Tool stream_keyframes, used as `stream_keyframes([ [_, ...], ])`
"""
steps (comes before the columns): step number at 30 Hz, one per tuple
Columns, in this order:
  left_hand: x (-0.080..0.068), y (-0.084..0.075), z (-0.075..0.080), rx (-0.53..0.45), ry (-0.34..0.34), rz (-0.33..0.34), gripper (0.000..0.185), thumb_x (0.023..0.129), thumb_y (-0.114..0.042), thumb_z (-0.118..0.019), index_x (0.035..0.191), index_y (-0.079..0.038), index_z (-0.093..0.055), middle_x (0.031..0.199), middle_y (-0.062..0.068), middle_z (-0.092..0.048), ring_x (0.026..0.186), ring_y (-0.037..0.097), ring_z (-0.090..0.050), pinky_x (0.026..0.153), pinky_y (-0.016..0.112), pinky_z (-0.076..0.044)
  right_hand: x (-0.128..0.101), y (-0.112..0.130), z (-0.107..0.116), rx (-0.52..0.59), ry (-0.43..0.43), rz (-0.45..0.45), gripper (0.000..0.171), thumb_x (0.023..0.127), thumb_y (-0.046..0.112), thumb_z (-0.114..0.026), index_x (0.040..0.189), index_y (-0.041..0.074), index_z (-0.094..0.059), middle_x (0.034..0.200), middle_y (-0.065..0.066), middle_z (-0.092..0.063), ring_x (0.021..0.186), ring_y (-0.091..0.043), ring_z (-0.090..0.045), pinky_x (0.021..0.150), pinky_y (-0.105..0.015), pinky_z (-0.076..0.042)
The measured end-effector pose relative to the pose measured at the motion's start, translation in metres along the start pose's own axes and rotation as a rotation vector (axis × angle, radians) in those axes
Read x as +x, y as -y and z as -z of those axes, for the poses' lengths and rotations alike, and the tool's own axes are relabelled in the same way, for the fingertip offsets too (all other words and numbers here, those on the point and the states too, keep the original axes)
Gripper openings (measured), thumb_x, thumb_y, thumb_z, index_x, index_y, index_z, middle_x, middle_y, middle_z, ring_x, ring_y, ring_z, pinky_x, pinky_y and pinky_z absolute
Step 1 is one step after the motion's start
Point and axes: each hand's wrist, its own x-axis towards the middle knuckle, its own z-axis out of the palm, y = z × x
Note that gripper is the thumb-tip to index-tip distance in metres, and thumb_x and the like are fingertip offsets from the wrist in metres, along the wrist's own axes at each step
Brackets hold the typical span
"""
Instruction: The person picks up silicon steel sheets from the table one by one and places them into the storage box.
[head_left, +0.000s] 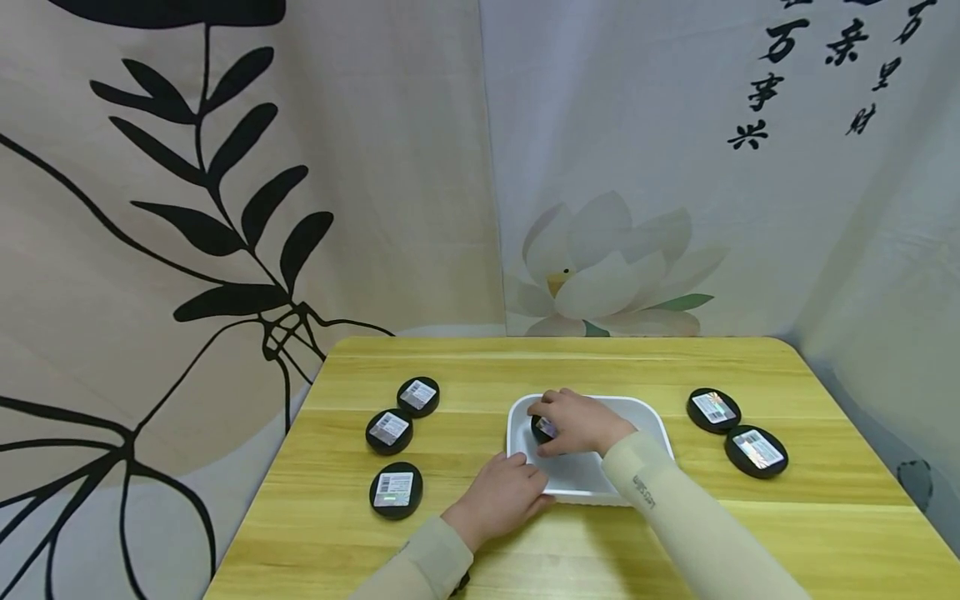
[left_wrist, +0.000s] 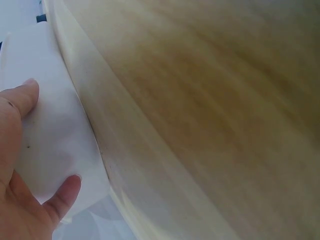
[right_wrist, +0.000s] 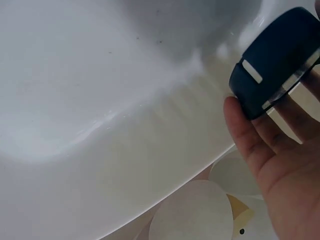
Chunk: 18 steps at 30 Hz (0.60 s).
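A white rectangular tray [head_left: 648, 412] stands in the middle of the wooden table. My right hand [head_left: 581, 423] reaches into its left part and grips a black round case [head_left: 544, 428] with a pale label. In the right wrist view, the case [right_wrist: 275, 57] looks thick and dark, with a small light slot in its side, tilted in the fingers above the tray floor. At the tray's front left corner, my left hand [head_left: 506, 496] holds the rim. From the left wrist, thumb and a finger show against the tray's outer wall [left_wrist: 55, 130].
Left of the tray lie three similar labelled black cases, the nearest one [head_left: 396, 491] apart from the other pair [head_left: 389, 431]. Two more, a far case [head_left: 713, 410] and a nearer case [head_left: 757, 452], lie to the right. A printed curtain [head_left: 420, 167] hangs behind the table [head_left: 360, 567].
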Motion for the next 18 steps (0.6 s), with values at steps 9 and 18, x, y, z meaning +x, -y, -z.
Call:
stream_keyframes([
  [9, -0.0003, 0.0007, -0.0023, 0.012, -0.001, 0.006, 0.029, 0.103, -0.050, -0.051, 0.092, -0.026, -0.063, 0.098, -0.014, -0.071, 0.089, 0.009, -0.058, 0.080, 0.028, -0.046, 0.0060, 0.0034, -0.0041, -0.051, 0.026, -0.007, 0.064, 0.079, 0.047, -0.083, 0.134, 0.020, -0.063, 0.131, -0.005, -0.062, 0.107, -0.020, -0.058, 0.090, -0.040, -0.052],
  [18, -0.0005, 0.0001, -0.0045, 0.048, -0.032, -0.005, 0.029, 0.102, -0.051, -0.052, 0.091, -0.026, -0.062, 0.095, -0.014, -0.071, 0.090, 0.010, -0.060, 0.081, 0.028, -0.046, 0.0098, 0.0059, -0.0065, -0.070, 0.045, 0.029, 0.065, 0.079, 0.050, -0.083, 0.134, 0.020, -0.063, 0.135, -0.005, -0.062, 0.111, -0.019, -0.063, 0.096, -0.040, -0.052],
])
